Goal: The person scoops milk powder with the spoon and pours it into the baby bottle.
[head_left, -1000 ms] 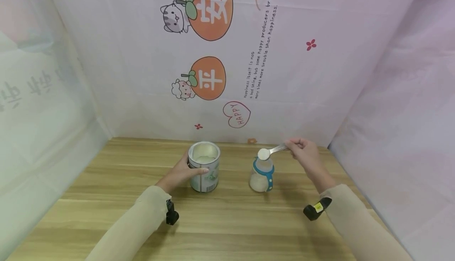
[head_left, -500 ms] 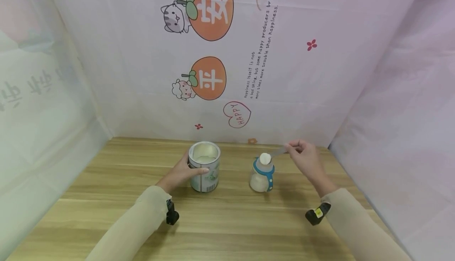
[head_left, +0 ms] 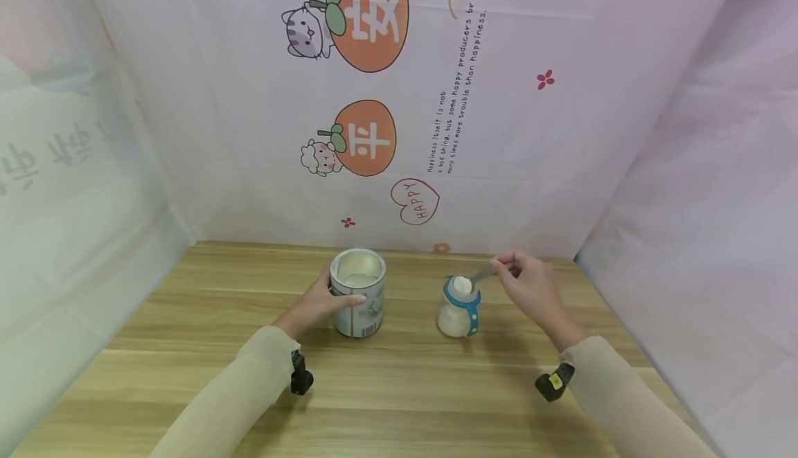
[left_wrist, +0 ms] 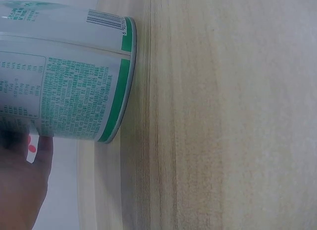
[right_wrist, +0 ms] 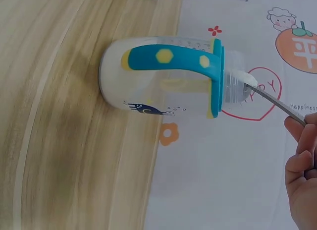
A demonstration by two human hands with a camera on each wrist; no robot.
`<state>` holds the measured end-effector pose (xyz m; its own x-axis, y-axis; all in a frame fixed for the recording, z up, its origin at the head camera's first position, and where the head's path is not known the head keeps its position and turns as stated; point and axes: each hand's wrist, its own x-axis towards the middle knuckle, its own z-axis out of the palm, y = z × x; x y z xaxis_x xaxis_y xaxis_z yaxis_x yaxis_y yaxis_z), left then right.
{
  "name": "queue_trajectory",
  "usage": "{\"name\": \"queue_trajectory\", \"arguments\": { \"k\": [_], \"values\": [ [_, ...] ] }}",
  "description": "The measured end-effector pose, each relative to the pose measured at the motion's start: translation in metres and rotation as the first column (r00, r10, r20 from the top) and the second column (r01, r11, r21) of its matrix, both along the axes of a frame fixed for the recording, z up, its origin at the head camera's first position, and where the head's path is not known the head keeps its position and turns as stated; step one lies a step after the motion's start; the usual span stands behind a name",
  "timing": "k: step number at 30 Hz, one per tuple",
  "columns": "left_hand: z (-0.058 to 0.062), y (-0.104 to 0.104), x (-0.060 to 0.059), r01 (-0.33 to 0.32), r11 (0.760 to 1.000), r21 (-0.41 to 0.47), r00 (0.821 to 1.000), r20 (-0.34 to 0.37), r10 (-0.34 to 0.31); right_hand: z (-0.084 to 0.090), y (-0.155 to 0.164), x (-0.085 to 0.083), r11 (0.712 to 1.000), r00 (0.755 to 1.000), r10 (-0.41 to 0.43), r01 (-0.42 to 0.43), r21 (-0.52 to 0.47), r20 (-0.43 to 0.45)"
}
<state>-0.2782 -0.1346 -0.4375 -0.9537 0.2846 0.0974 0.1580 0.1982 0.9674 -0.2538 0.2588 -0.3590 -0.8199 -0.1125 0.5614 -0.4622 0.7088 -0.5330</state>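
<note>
Head view: the left hand gripped the open tin, fingers curled round its wall from the 9 o'clock side; the tin stood upright on the wooden table, pale powder visible inside. At 3 o'clock of the tin, apart from it, stood the baby bottle with a blue collar and handle and white powder in its base. The right hand pinched the handle of a metal spoon, whose powder-heaped bowl lay at the bottle's mouth. A printed backdrop rose behind the table at 12 o'clock.

Left wrist view: the tin showed green print and a barcode, its green-rimmed base on the table. Part of the left hand lay against the tin's wall at 7 o'clock of the frame; the finger curl could not be seen from here.

Right wrist view: the bottle filled the centre, the spoon reaching its mouth from 4 o'clock, with white powder on the bowl. The right hand, at 4 o'clock, held the spoon's handle between curled fingers.
</note>
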Motion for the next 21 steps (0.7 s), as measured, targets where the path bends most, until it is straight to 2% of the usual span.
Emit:
{"name": "queue_trajectory", "arguments": {
  "k": [4, 8, 21],
  "values": [
    [0.000, 0.000, 0.000, -0.006, 1.000, -0.006, 1.000, 0.008, 0.006, -0.004, -0.004, 0.000, 0.994, 0.985, 0.073, -0.058, 0.095, -0.159],
    [0.000, 0.001, 0.001, -0.004, 1.000, -0.007, 1.000, 0.014, 0.004, -0.007, -0.007, 0.000, 0.979, 0.944, 0.155, -0.106, 0.174, -0.293],
    [0.000, -0.001, 0.001, 0.008, 1.000, 0.006, 1.000, 0.006, -0.008, -0.015, -0.007, 0.004, 0.930, 0.874, 0.286, -0.154, 0.334, -0.393]
  ]
}}
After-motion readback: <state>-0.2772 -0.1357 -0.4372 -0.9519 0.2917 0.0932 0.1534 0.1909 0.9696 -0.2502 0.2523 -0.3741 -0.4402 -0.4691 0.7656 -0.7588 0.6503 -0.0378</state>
